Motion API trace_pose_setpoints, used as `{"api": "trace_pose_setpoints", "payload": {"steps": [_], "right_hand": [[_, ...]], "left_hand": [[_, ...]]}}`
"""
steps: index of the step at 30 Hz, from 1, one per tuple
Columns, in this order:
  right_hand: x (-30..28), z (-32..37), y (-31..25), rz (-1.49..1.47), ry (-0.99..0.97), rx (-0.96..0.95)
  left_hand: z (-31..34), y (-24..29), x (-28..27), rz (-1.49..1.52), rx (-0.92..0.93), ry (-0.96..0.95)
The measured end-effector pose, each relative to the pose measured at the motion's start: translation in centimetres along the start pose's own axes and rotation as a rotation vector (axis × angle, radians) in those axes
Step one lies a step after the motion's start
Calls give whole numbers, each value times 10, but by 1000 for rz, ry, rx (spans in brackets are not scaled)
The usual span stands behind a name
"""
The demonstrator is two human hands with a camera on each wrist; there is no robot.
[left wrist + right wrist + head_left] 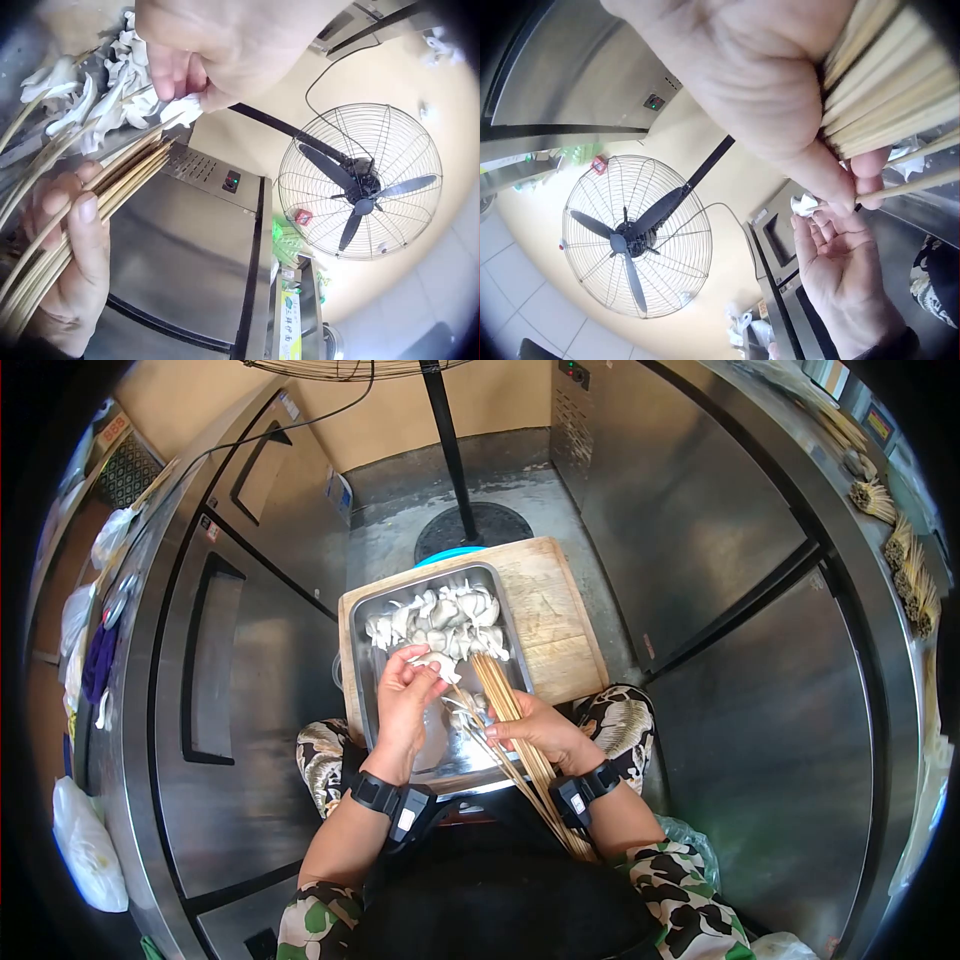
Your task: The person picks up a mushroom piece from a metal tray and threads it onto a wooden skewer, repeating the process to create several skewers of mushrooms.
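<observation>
1. Your left hand point(405, 700) hangs over the near half of the tray point(357, 660). Its fingers point(176, 71) are curled, pinching a pale mushroom piece point(437, 663).
2. Your right hand point(540, 732) sits at the tray's near right corner, fingers point(82, 217) wrapped round a skewer bundle point(500, 695). Thumb and fingertip also pinch one single skewer point(907, 187).
3. The bundle's long axis runs from beyond the tray's near edge up toward its middle, with the far end leaning left.
4. The single skewer slants off the bundle toward your left hand. The mushroom piece lies left of it, further into the tray. White scraps hide the tip.
5. Your left hand is the nearer one to the heap point(440, 615) in the tray's far half.
6. The tray rests on a board point(560, 620).
</observation>
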State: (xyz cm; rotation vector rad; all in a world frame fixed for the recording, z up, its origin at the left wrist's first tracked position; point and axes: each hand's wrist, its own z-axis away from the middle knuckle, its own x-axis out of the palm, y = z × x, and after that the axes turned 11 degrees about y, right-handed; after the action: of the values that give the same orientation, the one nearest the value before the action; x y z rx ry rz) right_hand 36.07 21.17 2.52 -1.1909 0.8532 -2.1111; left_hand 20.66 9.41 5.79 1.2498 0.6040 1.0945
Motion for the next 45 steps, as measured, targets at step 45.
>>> {"api": "trace_pose_setpoints", "payload": {"steps": [45], "right_hand": [[8, -2, -3, 130, 57, -97]], "left_hand": [[32, -17, 2, -60, -333, 14]]}}
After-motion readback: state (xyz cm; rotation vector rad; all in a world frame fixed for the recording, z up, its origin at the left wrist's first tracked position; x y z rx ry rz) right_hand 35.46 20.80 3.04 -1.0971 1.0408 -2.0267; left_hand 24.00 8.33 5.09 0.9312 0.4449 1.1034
